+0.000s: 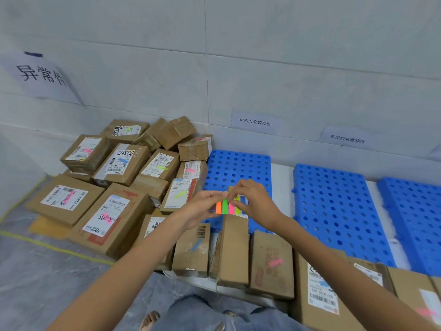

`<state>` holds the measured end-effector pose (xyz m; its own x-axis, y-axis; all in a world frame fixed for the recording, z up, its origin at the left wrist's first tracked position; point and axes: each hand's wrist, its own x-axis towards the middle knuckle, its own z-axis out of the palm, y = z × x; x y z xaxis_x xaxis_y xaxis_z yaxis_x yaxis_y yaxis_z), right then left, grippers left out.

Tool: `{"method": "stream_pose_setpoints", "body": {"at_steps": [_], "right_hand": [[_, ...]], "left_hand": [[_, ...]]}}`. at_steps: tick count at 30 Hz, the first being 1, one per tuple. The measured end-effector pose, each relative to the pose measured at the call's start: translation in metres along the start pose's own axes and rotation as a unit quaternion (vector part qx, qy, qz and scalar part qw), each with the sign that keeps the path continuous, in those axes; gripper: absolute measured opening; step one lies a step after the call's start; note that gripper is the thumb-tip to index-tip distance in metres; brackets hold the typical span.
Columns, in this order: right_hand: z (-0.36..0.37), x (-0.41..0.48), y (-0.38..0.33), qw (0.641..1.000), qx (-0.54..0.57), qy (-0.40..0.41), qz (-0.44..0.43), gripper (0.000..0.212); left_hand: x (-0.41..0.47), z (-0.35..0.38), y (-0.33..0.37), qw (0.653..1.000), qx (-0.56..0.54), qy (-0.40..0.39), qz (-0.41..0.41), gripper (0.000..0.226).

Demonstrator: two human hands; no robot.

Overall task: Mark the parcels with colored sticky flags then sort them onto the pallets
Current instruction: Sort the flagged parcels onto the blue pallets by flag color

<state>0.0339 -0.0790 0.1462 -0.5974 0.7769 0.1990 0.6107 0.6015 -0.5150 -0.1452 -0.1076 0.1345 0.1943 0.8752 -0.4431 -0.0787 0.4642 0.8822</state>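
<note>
My left hand holds a pad of colored sticky flags with orange, green, pink, yellow and blue strips. My right hand pinches the top of the pad near the yellow and blue strips. Both hands hover over a row of upright cardboard parcels in front of me. A heap of flagged parcels lies on the floor at the left. Three blue perforated pallets stand by the wall: one right behind my hands, another to the right, a third at the far right.
Paper signs hang on the grey wall: a large one at the left and small ones above the pallets. A yellow line runs across the floor. My jeans and a sandalled foot show below.
</note>
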Motion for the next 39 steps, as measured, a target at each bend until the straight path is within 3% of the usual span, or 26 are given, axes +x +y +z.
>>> {"method": "stream_pose_setpoints", "body": {"at_steps": [6, 16, 20, 23, 28, 30, 36, 39], "right_hand": [[0.000, 0.000, 0.001, 0.998, 0.040, 0.022, 0.050, 0.003], [-0.009, 0.001, 0.004, 0.991, 0.082, 0.019, 0.100, 0.003], [-0.007, 0.003, 0.011, 0.950, 0.205, 0.125, 0.200, 0.007], [-0.006, -0.004, 0.022, 0.920, 0.267, 0.171, 0.228, 0.010], [0.027, -0.040, 0.023, 0.954, 0.254, -0.023, 0.157, 0.005], [0.042, -0.051, 0.026, 0.958, 0.243, -0.062, 0.141, 0.002], [0.060, -0.066, 0.033, 0.936, 0.292, -0.072, 0.184, 0.005], [0.066, -0.070, 0.036, 0.931, 0.288, -0.050, 0.219, 0.004]], "left_hand": [[-0.004, 0.014, 0.006, 0.998, -0.050, -0.026, 0.023, 0.035], [0.000, 0.023, 0.001, 0.999, 0.024, 0.023, 0.033, 0.049], [0.001, 0.008, -0.007, 0.998, 0.053, 0.019, 0.009, 0.047], [0.002, -0.012, -0.021, 0.993, 0.093, 0.077, -0.018, 0.049], [0.008, -0.047, -0.071, 0.939, 0.282, 0.164, -0.111, 0.061], [0.007, -0.053, -0.089, 0.914, 0.343, 0.171, -0.131, 0.059], [0.006, -0.049, -0.111, 0.867, 0.461, 0.165, -0.094, 0.052], [0.007, -0.046, -0.112, 0.808, 0.556, 0.194, -0.038, 0.046]]}}
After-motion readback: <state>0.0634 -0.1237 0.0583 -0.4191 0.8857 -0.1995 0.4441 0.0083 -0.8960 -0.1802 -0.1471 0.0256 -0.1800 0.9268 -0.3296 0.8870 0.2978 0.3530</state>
